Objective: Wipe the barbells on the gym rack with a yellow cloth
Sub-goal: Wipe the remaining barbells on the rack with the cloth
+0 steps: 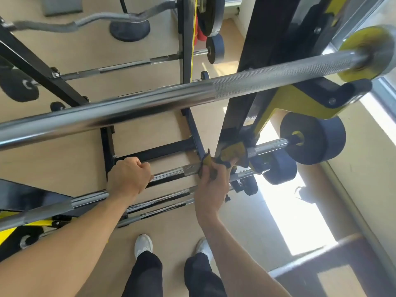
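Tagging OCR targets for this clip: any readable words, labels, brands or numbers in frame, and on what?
None readable.
Top barbell: knurling only, no marking.
Weight plates: no lettering visible.
Yellow cloth, held by the right hand: no print.
Rack upright: plain black and yellow.

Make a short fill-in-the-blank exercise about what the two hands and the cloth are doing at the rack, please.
1. The right hand holds a cloth whose colour is ____.
2. The left hand is closed around a ____ bar of a barbell.
3. The cloth is pressed against the same bar, to the ____ of the left hand.
4. The person's shoes are ____.

Missing words: yellow; chrome; right; white
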`<control>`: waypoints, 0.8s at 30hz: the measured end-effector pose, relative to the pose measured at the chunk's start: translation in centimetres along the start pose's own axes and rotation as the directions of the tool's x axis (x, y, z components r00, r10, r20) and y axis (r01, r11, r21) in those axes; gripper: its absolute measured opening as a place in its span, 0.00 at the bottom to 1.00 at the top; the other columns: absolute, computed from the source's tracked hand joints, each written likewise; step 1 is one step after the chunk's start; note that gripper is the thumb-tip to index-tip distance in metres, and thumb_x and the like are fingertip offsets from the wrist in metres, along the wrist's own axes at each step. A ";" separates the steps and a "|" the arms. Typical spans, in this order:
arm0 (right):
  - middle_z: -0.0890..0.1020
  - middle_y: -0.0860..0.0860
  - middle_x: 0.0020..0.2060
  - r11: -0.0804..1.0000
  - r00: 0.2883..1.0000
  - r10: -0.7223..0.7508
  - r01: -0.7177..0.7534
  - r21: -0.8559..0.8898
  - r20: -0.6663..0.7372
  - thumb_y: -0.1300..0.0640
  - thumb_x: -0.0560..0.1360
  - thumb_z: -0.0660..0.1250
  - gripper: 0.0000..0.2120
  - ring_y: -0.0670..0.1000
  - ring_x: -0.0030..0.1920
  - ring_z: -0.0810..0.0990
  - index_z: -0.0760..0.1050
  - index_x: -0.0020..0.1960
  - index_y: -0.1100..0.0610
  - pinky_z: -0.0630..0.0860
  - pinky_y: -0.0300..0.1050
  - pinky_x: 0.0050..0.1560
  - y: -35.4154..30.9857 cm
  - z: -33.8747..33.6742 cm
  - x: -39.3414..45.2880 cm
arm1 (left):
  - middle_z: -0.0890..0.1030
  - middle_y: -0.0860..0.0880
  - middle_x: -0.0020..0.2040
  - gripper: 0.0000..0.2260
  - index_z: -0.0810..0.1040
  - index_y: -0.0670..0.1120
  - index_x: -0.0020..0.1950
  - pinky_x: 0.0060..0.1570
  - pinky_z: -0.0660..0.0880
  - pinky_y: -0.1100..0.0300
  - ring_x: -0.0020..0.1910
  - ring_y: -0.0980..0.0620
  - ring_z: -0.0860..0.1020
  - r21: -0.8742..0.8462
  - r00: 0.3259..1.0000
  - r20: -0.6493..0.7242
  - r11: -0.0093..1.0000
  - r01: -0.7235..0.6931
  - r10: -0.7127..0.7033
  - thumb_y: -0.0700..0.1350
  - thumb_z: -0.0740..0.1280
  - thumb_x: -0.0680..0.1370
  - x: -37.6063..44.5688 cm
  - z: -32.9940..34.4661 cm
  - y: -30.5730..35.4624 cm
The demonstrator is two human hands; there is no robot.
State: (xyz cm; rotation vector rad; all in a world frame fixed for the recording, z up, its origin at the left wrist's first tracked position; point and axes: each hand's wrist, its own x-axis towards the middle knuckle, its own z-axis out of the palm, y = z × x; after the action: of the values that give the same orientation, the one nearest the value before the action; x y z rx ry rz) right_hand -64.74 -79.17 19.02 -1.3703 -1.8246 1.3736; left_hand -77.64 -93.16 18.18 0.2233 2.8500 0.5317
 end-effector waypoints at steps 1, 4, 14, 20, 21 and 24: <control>0.77 0.49 0.61 1.000 0.999 -0.021 0.021 0.012 0.042 0.57 0.79 0.67 0.10 0.44 0.56 0.77 0.72 0.46 0.42 0.78 0.43 0.52 0.1 0.2 -1.3 | 0.77 0.54 0.24 0.14 0.76 0.49 0.31 0.28 0.76 0.61 0.26 0.54 0.77 -0.012 1.000 -0.004 1.000 -0.004 0.004 0.49 0.62 0.76 -0.1 0.0 0.0; 0.80 0.43 0.53 0.999 0.987 -0.046 0.042 0.035 0.152 0.58 0.78 0.70 0.09 0.40 0.51 0.78 0.74 0.47 0.44 0.73 0.26 0.45 0.0 -0.1 -3.9 | 0.77 0.55 0.26 0.13 0.77 0.50 0.33 0.28 0.75 0.63 0.28 0.55 0.78 -0.035 0.997 -0.030 0.997 -0.065 0.064 0.52 0.62 0.76 -0.2 0.1 -0.4; 0.83 0.55 0.49 0.946 0.758 0.179 -0.308 0.103 0.627 0.44 0.80 0.64 0.13 0.54 0.49 0.82 0.76 0.55 0.53 0.81 0.45 0.42 -6.3 0.1 -4.4 | 0.71 0.51 0.66 0.30 0.68 0.51 0.72 0.66 0.68 0.61 0.64 0.56 0.69 -0.452 0.875 0.004 0.781 -0.430 0.484 0.40 0.74 0.72 -6.0 -4.3 -1.2; 0.82 0.57 0.54 0.968 0.280 0.109 -0.248 -0.037 0.954 0.49 0.75 0.73 0.18 0.56 0.56 0.80 0.76 0.59 0.57 0.76 0.57 0.65 -10.2 1.2 -6.6 | 0.82 0.53 0.50 0.18 0.75 0.50 0.61 0.48 0.75 0.68 0.47 0.58 0.79 -0.497 0.930 0.071 0.821 -0.280 0.360 0.45 0.75 0.74 -8.8 -9.6 -6.6; 0.80 0.57 0.56 0.974 0.261 0.114 -0.219 -0.057 0.959 0.57 0.75 0.74 0.19 0.56 0.58 0.80 0.72 0.62 0.58 0.76 0.56 0.64 -10.9 1.7 -7.4 | 0.83 0.52 0.49 0.14 0.77 0.50 0.58 0.48 0.78 0.61 0.46 0.56 0.81 -0.507 0.939 0.075 0.823 -0.254 0.336 0.45 0.75 0.74 -9.0 -10.6 -8.4; 0.76 0.59 0.59 0.990 0.356 0.139 -0.078 -0.119 0.924 0.63 0.77 0.70 0.23 0.59 0.58 0.79 0.66 0.68 0.57 0.80 0.53 0.59 -11.7 4.3 -10.4 | 0.84 0.47 0.44 0.09 0.77 0.55 0.48 0.45 0.82 0.43 0.42 0.46 0.84 -0.548 0.964 0.112 0.824 -0.143 0.242 0.42 0.74 0.75 -10.8 -13.6 -13.3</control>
State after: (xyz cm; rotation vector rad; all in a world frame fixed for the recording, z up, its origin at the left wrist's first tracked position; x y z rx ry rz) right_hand -69.24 -90.44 29.86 -0.6618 -2.4465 2.5558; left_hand -72.10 -112.12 27.74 0.4326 2.3955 1.2556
